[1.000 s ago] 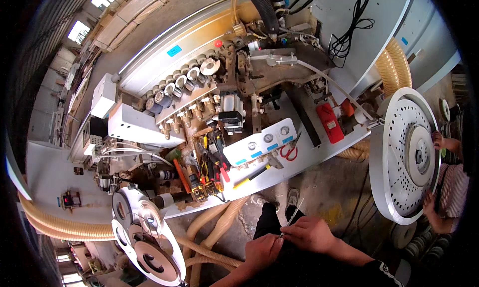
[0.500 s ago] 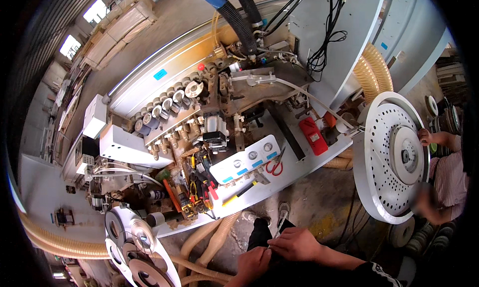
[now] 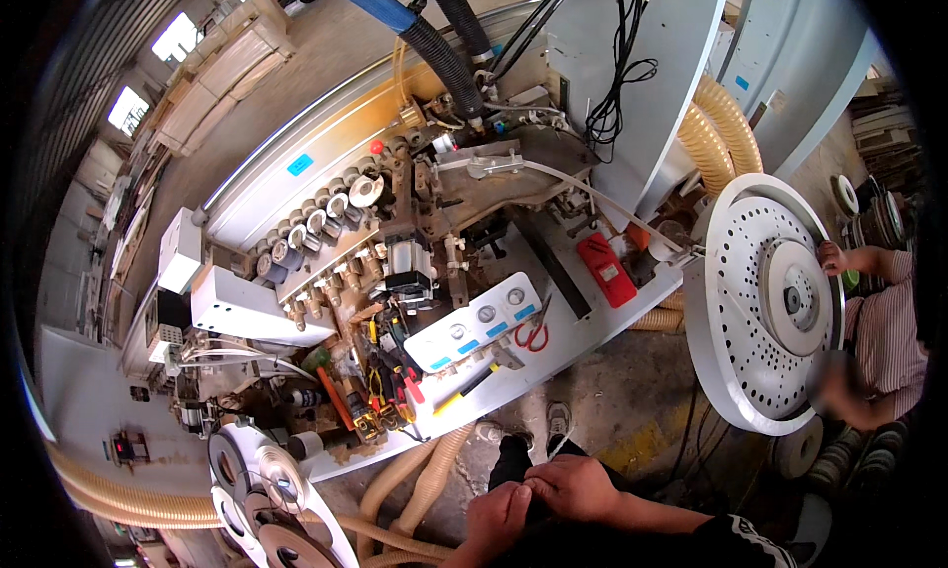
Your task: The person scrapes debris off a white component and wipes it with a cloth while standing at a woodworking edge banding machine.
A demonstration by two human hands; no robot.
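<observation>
At the lower middle, close to my body, my left hand (image 3: pixel 499 519) and my right hand (image 3: pixel 575 487) meet with fingers curled in and thumbs almost touching. A thin pale strip (image 3: pixel 561 446) pokes out above the right fingers; its kind is too small to tell. Whatever lies between the left fingers is hidden. Beyond my hands stands a machine bench with a white gauge panel (image 3: pixel 472 323), red-handled scissors (image 3: pixel 534 337) and a yellow-and-black tool (image 3: pixel 464 388) near its front edge. Several pliers and screwdrivers (image 3: pixel 387 375) lie left of the panel.
A large perforated white disc (image 3: pixel 741 301) stands at right, with another person's hand (image 3: pixel 834 259) at its rim. A red case (image 3: pixel 606 270) lies on the bench. Tape reels (image 3: pixel 286 474) sit at lower left, beside ribbed beige hoses (image 3: pixel 430 489). Cables (image 3: pixel 691 430) cross the floor.
My hands have drawn closer together, and less of the pale strip shows above them. The whole view has shifted slightly, with the bench now a little further left.
</observation>
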